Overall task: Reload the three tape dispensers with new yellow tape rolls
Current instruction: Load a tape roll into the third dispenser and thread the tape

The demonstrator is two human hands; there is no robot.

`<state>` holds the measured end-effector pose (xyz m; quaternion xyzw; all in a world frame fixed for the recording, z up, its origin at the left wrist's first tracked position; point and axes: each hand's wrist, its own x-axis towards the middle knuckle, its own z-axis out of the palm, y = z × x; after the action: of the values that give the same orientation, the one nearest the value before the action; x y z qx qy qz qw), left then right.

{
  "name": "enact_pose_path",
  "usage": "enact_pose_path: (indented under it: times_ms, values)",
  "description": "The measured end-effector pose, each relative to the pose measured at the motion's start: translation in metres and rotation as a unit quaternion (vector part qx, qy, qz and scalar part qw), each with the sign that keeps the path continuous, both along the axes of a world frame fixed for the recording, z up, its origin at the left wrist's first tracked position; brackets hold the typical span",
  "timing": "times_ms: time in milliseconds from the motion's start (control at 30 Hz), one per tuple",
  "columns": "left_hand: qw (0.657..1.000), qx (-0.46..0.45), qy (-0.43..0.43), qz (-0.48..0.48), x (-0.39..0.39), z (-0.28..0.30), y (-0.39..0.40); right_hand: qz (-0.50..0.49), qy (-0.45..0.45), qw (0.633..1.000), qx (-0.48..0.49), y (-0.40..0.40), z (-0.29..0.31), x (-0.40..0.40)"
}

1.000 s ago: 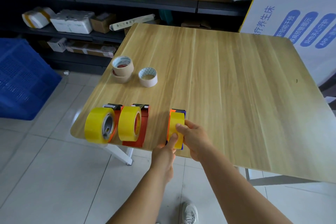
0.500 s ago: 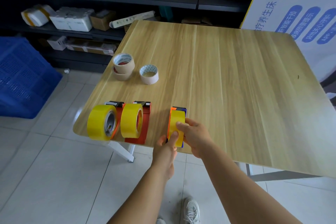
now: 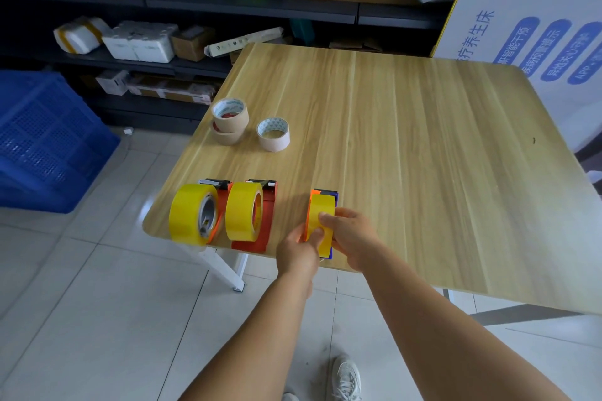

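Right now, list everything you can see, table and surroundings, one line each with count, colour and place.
yellow tape rolls: three, yellow, upright in the dispensers along the table's near edge
tape dispensers: three; two red-orange at left, one orange and blue at right
used tape cores: three, beige; two stacked, one beside them, farther back on the left
table: one, light wood
crate: one, blue, on the floor at left
shelves: dark, behind, holding boxes and a green bag
sign: one, white with blue print, at right
shoe: one, white, on the floor
left hand: pinches the right roll
right hand: grips the same roll
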<state>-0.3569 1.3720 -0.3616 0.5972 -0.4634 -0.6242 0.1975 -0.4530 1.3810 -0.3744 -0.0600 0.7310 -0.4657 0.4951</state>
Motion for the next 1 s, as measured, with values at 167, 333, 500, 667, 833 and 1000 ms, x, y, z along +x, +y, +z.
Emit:
enact_pose_path:
  times_ms: [167,333,500,667,833,1000]
  values:
    - [0.998,-0.012,-0.047,-0.034,0.001,0.008,-0.004,0.004,0.013,1.0,0.014,0.002,0.014,0.001]
    - [0.995,-0.033,-0.083,-0.047,-0.001,0.01,-0.005,0.019,0.037,0.999,0.031,0.003,0.019,0.003]
    - [0.986,-0.082,-0.119,-0.077,-0.001,0.018,-0.008,0.051,0.092,0.994,0.037,0.009,0.028,0.005]
    - [0.957,-0.162,-0.182,-0.16,0.003,0.03,-0.01,0.06,0.148,0.986,0.035,0.018,0.053,0.004]
    - [0.898,-0.26,-0.24,-0.26,0.005,0.051,-0.018,0.146,0.262,0.953,0.041,0.024,0.069,-0.001]
    - [0.815,-0.376,-0.287,-0.335,0.003,0.088,-0.032,0.246,0.453,0.853,0.081,0.026,0.1,-0.015]
